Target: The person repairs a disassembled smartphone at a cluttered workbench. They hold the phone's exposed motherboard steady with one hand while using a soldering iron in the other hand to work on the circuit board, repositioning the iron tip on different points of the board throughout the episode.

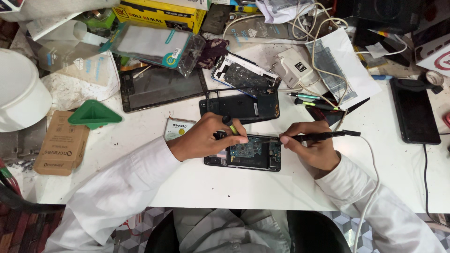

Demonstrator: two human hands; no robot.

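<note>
Head view. Opened phone (251, 153) lies at table (225, 187) centre, circuit board exposed. Left hand (204, 136) at its 10 o'clock, fingers curled around a green-tipped tool (229, 124), fingertips resting on the phone's top edge. Right hand (311, 147) at the phone's 3 o'clock, pinching a black corded iron (323, 136), tip pointing at the board's upper right. Black phone back (241, 107) at 12 o'clock, just beyond. Green triangular pick (93, 114) well off at 9 o'clock.

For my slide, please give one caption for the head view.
Left hand steadies opened phone; right hand applies corded tool.
</note>
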